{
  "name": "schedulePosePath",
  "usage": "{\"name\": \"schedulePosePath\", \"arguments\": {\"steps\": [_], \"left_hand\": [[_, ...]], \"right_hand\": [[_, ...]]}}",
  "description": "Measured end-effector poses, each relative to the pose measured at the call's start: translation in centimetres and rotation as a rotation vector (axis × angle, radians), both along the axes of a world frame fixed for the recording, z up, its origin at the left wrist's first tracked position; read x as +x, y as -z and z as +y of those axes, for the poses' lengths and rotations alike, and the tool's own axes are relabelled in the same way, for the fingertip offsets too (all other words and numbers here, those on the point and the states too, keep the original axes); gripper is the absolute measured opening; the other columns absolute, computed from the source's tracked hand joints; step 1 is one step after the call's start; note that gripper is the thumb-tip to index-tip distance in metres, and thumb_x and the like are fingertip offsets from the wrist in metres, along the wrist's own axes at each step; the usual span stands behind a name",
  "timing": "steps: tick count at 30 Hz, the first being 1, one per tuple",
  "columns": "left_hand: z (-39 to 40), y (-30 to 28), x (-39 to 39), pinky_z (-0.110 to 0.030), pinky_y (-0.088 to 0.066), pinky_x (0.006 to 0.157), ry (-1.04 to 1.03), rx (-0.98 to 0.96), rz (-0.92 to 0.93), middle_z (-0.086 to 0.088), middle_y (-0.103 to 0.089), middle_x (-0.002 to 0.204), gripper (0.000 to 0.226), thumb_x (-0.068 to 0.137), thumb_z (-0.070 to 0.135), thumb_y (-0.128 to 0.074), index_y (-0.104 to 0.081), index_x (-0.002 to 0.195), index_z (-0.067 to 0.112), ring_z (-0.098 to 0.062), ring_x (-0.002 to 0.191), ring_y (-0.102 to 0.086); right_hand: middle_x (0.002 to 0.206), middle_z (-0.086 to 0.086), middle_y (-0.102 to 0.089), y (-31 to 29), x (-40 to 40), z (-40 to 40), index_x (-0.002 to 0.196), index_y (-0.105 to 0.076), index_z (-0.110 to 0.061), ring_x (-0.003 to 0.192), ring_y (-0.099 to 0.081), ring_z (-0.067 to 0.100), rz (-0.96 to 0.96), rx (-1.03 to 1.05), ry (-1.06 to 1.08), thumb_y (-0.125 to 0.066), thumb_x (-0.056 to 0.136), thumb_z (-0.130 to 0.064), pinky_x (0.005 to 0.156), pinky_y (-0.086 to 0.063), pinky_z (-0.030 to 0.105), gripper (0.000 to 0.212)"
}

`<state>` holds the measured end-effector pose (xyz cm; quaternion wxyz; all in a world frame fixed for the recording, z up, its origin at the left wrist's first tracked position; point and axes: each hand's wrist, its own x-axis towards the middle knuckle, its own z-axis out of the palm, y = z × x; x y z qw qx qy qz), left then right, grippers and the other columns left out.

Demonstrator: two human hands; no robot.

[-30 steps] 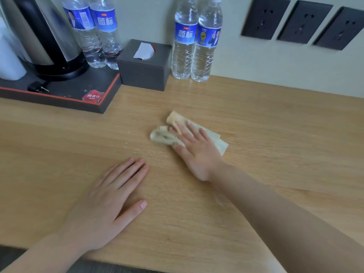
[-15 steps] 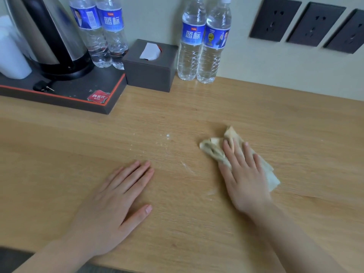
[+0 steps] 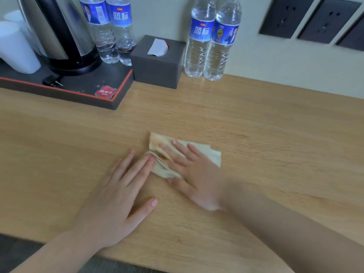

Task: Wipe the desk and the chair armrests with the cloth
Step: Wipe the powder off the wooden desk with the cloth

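A folded beige cloth (image 3: pixel 157 142) lies on the wooden desk (image 3: pixel 275 144) near its middle. My right hand (image 3: pixel 195 174) presses flat on top of the cloth, fingers spread, and is blurred by motion. My left hand (image 3: pixel 120 196) rests palm down on the desk just left of the cloth, its fingertips touching the cloth's bunched left edge. No chair armrest is in view.
A black tray (image 3: pixel 110 81) at the back left holds a kettle (image 3: pixel 65 34), a white cup (image 3: pixel 13 48) and two water bottles (image 3: pixel 110 28). A dark tissue box (image 3: pixel 157 66) and two more bottles (image 3: pixel 212 40) stand by the wall. Wall sockets (image 3: pixel 307 18) sit at the upper right.
My right hand has slid the cloth from the right back to the left, up against my left fingertips. My left hand has stayed flat in place.
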<state>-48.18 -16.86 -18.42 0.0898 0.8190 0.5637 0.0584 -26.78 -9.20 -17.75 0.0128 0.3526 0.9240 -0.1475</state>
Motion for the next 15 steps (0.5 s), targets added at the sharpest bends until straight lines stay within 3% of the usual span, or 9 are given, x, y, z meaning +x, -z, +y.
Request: {"name": "schedulePosePath", "arguments": {"steps": [4,8,11,15], "left_hand": [[-0.3,-0.5,0.1,-0.044,-0.018,0.112,0.277,0.04,0.015,0.015,-0.022,0.155,0.054,0.098,0.044,-0.03,-0.022,0.149,0.031,-0.017,0.145,-0.015],[-0.2,0.0,0.6,-0.049,-0.017,0.111,0.469,0.041,0.089,0.018,-0.02,0.156,0.057,0.095,0.032,-0.031,-0.017,0.15,0.031,-0.013,0.144,-0.018],[0.0,0.1,0.6,-0.047,-0.015,0.111,0.455,-0.005,0.081,0.019,-0.016,0.157,0.063,0.091,0.031,-0.037,-0.015,0.15,0.032,-0.008,0.144,-0.016],[-0.1,0.1,-0.1,-0.043,-0.01,0.114,0.342,-0.03,0.025,0.017,-0.012,0.158,0.053,0.1,0.036,-0.028,-0.014,0.151,0.032,-0.006,0.145,-0.01]], "right_hand": [[0.157,-0.018,0.013,-0.1,5.0,-5.4,0.15,0.002,-0.038,0.141,0.024,0.007,-0.016,-0.044,0.073,-0.015,0.099,-0.046,0.115,0.015,0.032,0.054],[0.156,-0.023,0.013,0.0,7.9,-7.6,0.146,0.009,-0.046,0.142,0.02,0.005,-0.046,-0.015,0.259,-0.011,0.095,-0.049,0.115,0.011,0.032,0.055],[0.157,-0.022,0.004,0.3,8.1,-6.9,0.147,0.004,-0.045,0.144,0.014,0.004,-0.002,0.017,0.331,-0.009,0.095,-0.051,0.117,0.006,0.032,0.054],[0.157,-0.018,0.005,0.5,7.6,-1.8,0.147,0.002,-0.044,0.144,0.016,0.007,0.037,0.057,0.565,-0.007,0.097,-0.05,0.118,0.006,0.033,0.051]]}}
